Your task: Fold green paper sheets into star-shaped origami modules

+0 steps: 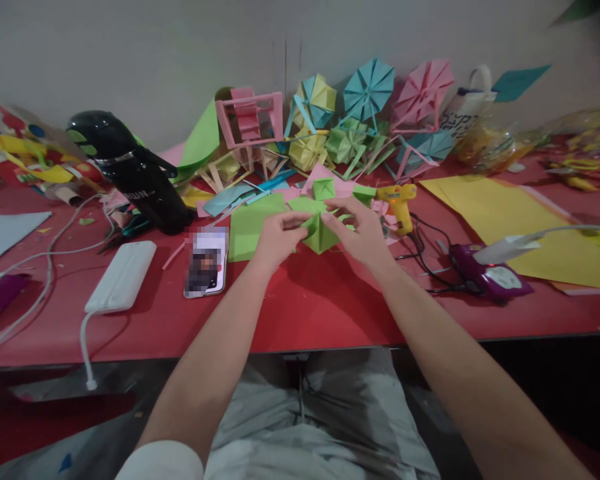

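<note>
A folded piece of green paper (321,239) stands at the middle of the red table, between my two hands. My left hand (285,235) pinches its left side between thumb and fingers. On the right side, my right hand (357,230) grips the same paper with its thumb and fingertips. Just behind it lies a small folded green square (324,189). A flat green sheet (245,230) rests beside and partly beneath my left hand. Past my right hand is a yellow glue gun (399,203).
Folded paper umbrella-like wheels, among them a blue one (369,90) and a pink one (425,93), line the wall. A black bottle (135,177), phone (207,263) and white power bank (121,277) are at left. Yellow sheets (510,227) and a purple power strip (495,273) are at right.
</note>
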The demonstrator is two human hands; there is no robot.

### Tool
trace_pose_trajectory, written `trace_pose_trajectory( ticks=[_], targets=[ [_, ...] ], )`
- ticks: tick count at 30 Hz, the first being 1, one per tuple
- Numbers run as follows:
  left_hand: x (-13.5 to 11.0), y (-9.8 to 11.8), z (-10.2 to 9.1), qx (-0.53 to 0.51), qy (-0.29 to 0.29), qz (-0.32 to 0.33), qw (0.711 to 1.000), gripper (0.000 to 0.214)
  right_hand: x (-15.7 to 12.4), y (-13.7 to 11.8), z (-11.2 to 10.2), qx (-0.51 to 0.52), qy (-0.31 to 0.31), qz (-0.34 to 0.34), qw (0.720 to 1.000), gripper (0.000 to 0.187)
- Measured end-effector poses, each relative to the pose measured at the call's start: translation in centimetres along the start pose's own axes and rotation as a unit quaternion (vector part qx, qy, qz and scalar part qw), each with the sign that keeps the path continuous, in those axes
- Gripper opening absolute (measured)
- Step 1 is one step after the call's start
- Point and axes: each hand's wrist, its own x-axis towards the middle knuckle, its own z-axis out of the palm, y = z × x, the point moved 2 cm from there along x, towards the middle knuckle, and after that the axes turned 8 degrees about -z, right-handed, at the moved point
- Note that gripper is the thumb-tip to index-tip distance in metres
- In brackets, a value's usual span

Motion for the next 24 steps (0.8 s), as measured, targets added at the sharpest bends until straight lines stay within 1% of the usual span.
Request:
trace_pose_trajectory(
  ticks=[2, 6, 9, 11, 15, 20, 24],
  targets=[
    [-0.11, 0.08, -0.16, 0.002, -0.027, -0.004, 1.0, 0.028, 0.09, 0.26, 0.09, 0.028, -0.019, 0.024, 0.999, 0.04],
    [-0.2, -0.08, -0.43, 0.009, -0.072, -0.019, 0.997, 0.028, 0.26, 0.25, 0.35, 0.081, -0.037, 0.061, 0.994, 0.033],
    [-0.17, -0.14, -0.56, -0.002, -0.1, -0.018, 0.995, 0.026, 0.33, 0.05, 0.35, 0.094, -0.048, 0.088, 0.991, 0.029],
    [-0.12, -0.1, -0.62, -0.004, -0.108, -0.021, 0.994, 0.025, 0.31, 0.02, 0.31, 0.099, -0.06, 0.109, 0.987, 0.028],
    [-0.01, -0.03, -0.76, 0.003, -0.092, -0.027, 0.995, 0.024, 0.22, 0.25, 0.25, 0.129, -0.065, 0.148, 0.978, 0.027],
    [0.14, -0.11, -0.9, -0.015, -0.06, -0.018, 0.998, 0.024, 0.18, 0.38, 0.27, 0.18, -0.034, 0.167, 0.969, 0.022],
    [0.08, 0.04, -1.03, -0.011, -0.05, -0.019, 0.999, 0.023, 0.15, 0.16, 0.32, 0.204, -0.047, 0.183, 0.961, 0.023]
  ],
)
